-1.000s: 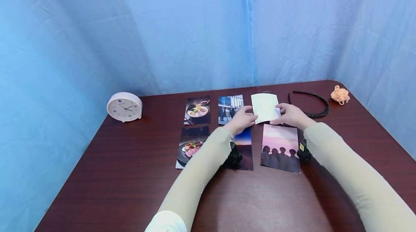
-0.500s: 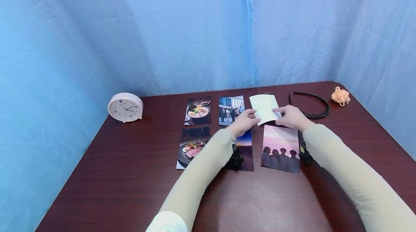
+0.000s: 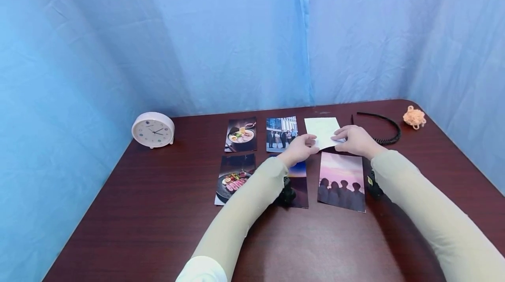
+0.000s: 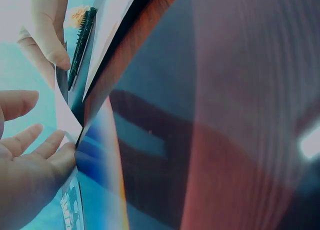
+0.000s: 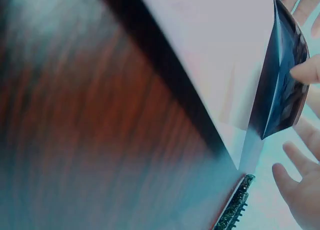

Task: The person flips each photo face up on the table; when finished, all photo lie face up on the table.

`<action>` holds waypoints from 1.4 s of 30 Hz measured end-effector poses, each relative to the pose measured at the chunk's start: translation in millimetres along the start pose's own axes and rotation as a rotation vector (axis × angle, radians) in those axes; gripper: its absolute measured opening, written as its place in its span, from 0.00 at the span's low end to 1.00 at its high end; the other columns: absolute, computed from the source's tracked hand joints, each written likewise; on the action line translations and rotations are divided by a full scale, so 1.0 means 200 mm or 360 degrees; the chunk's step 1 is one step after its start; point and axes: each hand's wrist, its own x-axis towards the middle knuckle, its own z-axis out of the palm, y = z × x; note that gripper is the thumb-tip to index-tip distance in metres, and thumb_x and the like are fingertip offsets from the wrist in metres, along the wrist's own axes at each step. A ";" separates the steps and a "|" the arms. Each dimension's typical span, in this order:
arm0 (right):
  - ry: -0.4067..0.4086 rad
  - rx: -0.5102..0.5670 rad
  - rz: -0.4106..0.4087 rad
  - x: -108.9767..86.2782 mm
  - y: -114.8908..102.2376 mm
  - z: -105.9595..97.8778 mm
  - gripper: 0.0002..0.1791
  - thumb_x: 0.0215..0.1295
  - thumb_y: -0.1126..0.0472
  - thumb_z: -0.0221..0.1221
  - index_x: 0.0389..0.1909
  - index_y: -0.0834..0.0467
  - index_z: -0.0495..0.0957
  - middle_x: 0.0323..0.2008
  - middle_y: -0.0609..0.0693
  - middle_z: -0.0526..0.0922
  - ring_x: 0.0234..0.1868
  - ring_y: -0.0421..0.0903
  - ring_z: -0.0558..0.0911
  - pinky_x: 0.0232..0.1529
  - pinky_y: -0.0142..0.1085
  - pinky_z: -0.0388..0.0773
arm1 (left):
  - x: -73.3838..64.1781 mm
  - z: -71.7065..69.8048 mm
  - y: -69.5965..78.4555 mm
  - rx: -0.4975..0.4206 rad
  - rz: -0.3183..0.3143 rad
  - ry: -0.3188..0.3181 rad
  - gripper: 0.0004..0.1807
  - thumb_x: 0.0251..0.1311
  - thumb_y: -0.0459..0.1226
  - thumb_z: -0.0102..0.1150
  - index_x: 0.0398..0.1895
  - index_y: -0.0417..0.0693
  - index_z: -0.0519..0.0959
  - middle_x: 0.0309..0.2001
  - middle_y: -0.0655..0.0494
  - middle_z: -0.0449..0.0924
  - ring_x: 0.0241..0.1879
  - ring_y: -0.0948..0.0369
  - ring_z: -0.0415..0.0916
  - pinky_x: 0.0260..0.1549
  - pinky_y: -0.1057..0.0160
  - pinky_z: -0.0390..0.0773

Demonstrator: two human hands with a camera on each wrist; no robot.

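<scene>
A photo (image 3: 321, 132) with its white back upward lies at the back of the table, and its dark printed face (image 5: 286, 82) shows from below in the right wrist view. My right hand (image 3: 355, 141) pinches its right side, the thumb (image 5: 306, 71) against the printed face. At the lower left corner, my left hand (image 3: 300, 148) touches the edge with loosely spread fingers (image 4: 62, 157). Just left is a photo of a group before a building (image 3: 281, 130). Below lie a pink-sky photo with silhouettes (image 3: 340, 172) and a sunset photo (image 3: 298, 174) partly hidden by my left arm.
Farther left lie a ramen photo (image 3: 240, 135) and a steak photo (image 3: 233, 176). A white clock (image 3: 153, 130) stands at the back left of the dark wooden table (image 3: 165, 212). On the right are a black headband (image 3: 388, 139) and a peach yarn-like bundle (image 3: 414, 117). Blue curtains (image 3: 236, 41) close off the back.
The white-backed photo shifted slightly left, then back right, and now looks flatter. My left hand has moved a little rightward and toward me, against its corner; my right hand keeps hold of its side.
</scene>
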 end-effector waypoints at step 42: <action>0.0773 0.0566 0.0124 -0.06 -0.03 -0.11 0.15 0.65 0.55 0.59 0.43 0.62 0.82 0.36 0.54 0.85 0.27 0.29 0.76 0.23 0.28 0.72 | -0.02 -0.12 0.07 -0.0419 0.0535 0.0723 0.08 0.62 0.35 0.58 0.41 0.41 0.80 0.40 0.46 0.82 0.37 0.61 0.78 0.30 0.74 0.75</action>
